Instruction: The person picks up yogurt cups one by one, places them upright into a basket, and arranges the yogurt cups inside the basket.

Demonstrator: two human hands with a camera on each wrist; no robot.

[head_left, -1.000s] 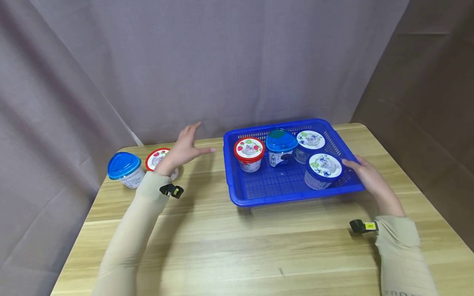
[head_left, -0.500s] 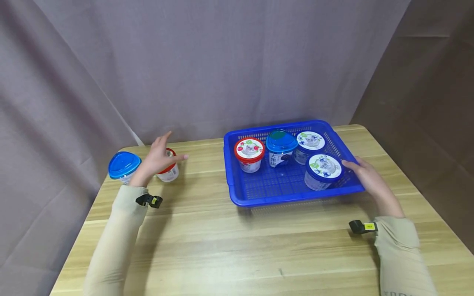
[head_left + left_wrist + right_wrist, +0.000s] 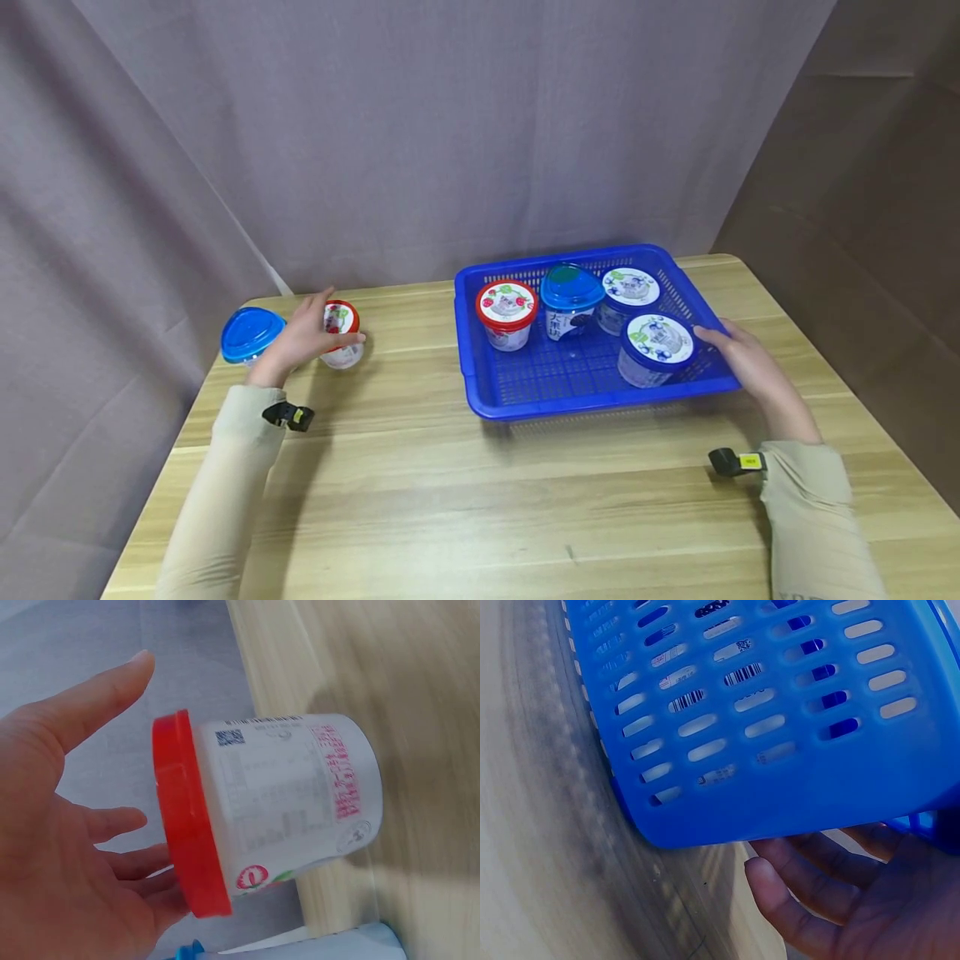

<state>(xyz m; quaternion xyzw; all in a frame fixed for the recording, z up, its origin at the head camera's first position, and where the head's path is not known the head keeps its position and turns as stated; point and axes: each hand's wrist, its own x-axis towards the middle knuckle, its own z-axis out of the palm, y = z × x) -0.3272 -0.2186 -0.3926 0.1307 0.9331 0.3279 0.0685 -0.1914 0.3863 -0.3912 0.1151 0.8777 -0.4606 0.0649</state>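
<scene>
The left hand point(image 3: 300, 333) has its fingers spread wide about the white round tub with a red lid point(image 3: 277, 795), which stands on the pale wood-grain table point(image 3: 450, 500); whether any finger touches it, I cannot tell. Over the last second the hand has come left and down, putting this tub within grasp. Just beside it sits 1 tub with a blue rounded-triangular lid point(image 3: 251, 332). The right hand point(image 3: 753, 362), little changed, grips the blue perforated plastic basket point(image 3: 555, 379) holding 4 tubs.

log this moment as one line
left hand: spread at red-lidded cup on table | right hand: holds blue basket | contents: four cups
</scene>
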